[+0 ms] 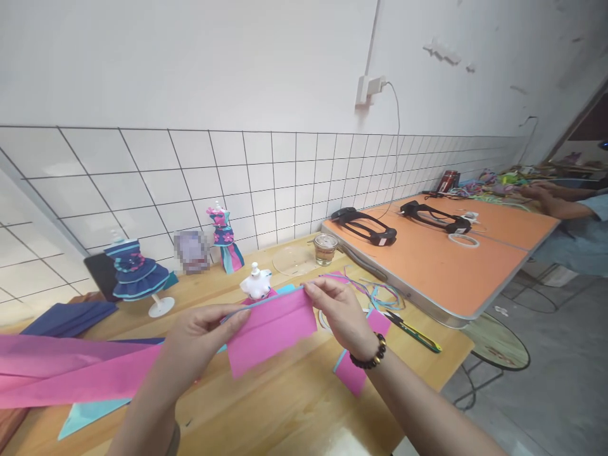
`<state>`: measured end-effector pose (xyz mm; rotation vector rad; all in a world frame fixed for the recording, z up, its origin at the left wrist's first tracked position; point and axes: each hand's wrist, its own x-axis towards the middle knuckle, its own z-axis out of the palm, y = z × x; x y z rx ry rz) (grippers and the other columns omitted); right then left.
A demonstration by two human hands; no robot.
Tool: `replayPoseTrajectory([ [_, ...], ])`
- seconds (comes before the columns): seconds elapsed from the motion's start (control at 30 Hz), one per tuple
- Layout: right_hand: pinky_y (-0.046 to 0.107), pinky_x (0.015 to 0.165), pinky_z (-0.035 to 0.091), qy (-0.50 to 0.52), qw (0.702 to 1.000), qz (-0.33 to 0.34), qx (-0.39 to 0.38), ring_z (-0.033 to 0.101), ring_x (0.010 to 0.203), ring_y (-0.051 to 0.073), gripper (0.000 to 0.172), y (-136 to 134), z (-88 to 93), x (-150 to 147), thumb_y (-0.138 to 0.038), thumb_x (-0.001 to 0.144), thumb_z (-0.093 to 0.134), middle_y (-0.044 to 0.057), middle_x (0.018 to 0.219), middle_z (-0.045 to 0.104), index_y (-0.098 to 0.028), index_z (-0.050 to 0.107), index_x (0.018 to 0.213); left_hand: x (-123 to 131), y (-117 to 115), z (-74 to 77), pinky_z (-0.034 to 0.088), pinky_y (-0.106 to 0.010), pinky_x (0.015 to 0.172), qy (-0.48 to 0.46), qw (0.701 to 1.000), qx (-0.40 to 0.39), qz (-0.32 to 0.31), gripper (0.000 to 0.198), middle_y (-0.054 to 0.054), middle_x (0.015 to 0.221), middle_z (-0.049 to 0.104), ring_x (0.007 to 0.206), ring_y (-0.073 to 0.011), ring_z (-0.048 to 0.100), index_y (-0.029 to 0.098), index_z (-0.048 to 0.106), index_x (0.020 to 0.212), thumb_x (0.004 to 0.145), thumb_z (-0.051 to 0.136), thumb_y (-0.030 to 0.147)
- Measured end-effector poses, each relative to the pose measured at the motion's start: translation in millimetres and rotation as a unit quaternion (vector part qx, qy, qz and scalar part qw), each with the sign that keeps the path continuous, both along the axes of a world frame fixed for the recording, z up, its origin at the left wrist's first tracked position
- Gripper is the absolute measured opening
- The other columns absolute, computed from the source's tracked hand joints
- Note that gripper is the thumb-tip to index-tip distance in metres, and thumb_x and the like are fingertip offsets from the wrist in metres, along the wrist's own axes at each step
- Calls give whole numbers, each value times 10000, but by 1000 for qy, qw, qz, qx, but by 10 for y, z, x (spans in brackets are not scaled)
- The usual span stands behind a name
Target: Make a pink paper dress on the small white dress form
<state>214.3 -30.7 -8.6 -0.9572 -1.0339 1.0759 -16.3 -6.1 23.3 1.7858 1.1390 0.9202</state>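
Head view: left hand [205,330] and right hand [341,310], angled inward from below, pinch opposite ends of the pink cloth's [273,335] top edge, holding it above the desk [285,415]. The cloth hides the white mannequin's [255,284] lower part.

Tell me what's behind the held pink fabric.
Over its top edge: a white mannequin bust and some light-blue fabric. The pink fabric, held by the left hand and right hand, covers whatever is lower down; can't tell what's there.
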Motion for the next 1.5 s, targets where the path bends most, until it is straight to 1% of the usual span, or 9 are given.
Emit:
replayPoseTrajectory([
  [0.1,229,611,392,34,999,24,17,473,611,98,253,154,26,-108,-420,700,721,-29,641,575,-178,655,670,-67,76,-2,534,-299,560,-14,999,16,41,225,-32,679,725,660,-234,649,236,773,751,640,725,426],
  [0.23,223,558,357,63,997,30,20,447,578,95,260,300,20,-191,-427,701,717,-41,631,552,-180,635,697,-97,137,-16,530,-288,533,-22,996,30,85,213,-32,675,729,635,-226,649,232,766,692,601,752,424],
  [0.4,212,532,324,85,996,31,8,434,563,90,288,395,-28,-247,-448,720,695,-45,635,546,-179,595,704,-44,134,-33,513,-274,533,-31,996,20,83,231,-32,663,719,615,-205,631,202,748,674,641,725,429],
  [0.5,211,548,336,101,994,34,10,430,565,89,290,431,-52,-280,-451,731,684,-52,635,526,-185,570,710,11,134,-33,519,-276,568,-54,994,43,87,214,-31,657,701,639,-201,628,192,720,633,647,725,405],
  [0.63,218,564,352,117,992,37,15,438,575,97,291,471,-68,-316,-455,739,675,-48,642,524,-191,556,711,51,158,-47,527,-270,611,-84,988,83,100,185,-62,785,699,766,-218,638,190,705,625,630,737,373],
  [0.73,220,552,350,124,991,38,16,437,568,100,289,486,-66,-336,-457,736,676,-48,637,523,-196,554,710,46,184,-80,533,-273,656,-104,988,70,94,180,-88,913,703,861,-235,645,187,698,623,640,734,362],
  [0.8,218,543,345,127,991,37,16,432,560,98,285,491,-62,-343,-453,734,680,-49,630,523,-197,557,710,37,203,-112,535,-283,680,-123,987,50,89,183,-93,915,713,881,-243,650,185,692,624,639,739,361],
  [1.03,214,555,352,137,990,37,20,454,561,94,260,521,-83,-351,-427,733,691,-48,629,555,-192,581,712,41,261,-206,526,-269,673,-153,984,26,85,189,-80,851,733,845,-229,659,184,703,645,620,762,362],
  [1.5,222,598,405,163,986,42,9,528,602,96,207,583,-117,-432,-363,657,762,-33,691,629,-191,664,714,66,309,-246,512,-257,673,-208,975,-10,73,196,-54,782,735,743,-182,645,176,726,705,610,775,341],
])
